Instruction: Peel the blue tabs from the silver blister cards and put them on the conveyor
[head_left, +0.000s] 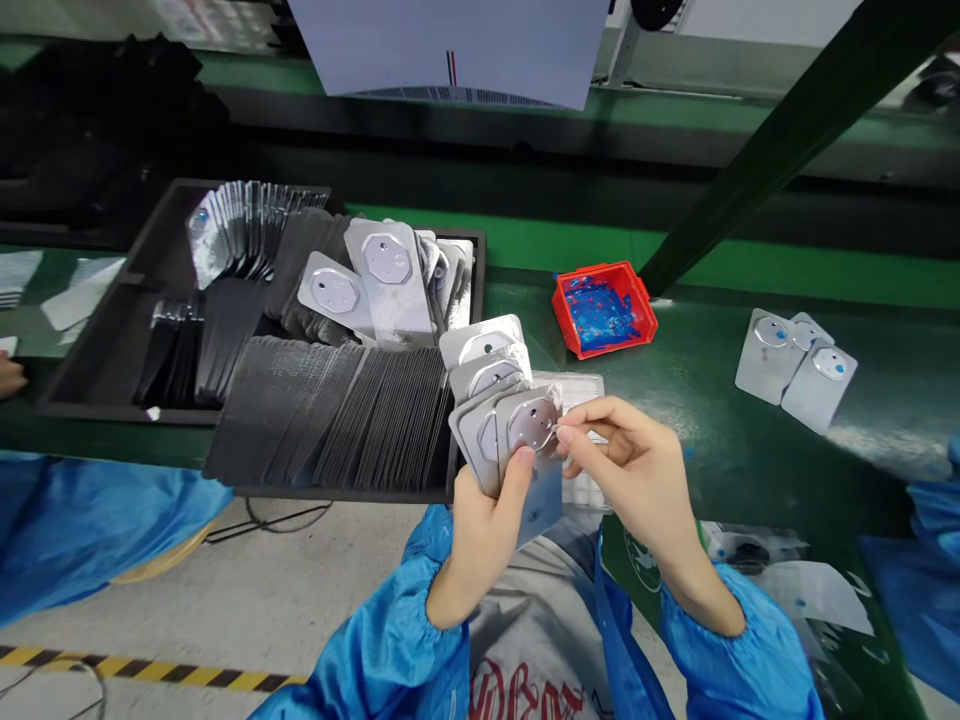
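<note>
My left hand [486, 520] is closed around a fanned stack of clear plastic blister cards [495, 400], thumb pressed on the front card. My right hand [634, 465] pinches at the edge of the front card's round bubble [532, 422] with thumb and forefinger; whether something small sits between the fingertips I cannot make out. Both hands hover just past the front edge of the green table [712, 440], beside a black tray [337, 430] packed with rows of the same cards.
A small red bin [604, 308] with blue pieces stands on the table behind my hands. Three loose cards [795, 365] lie to the right. A second black tray [127, 330] sits left. Another person's blue sleeves show at the left [97, 520] and right [930, 560] edges.
</note>
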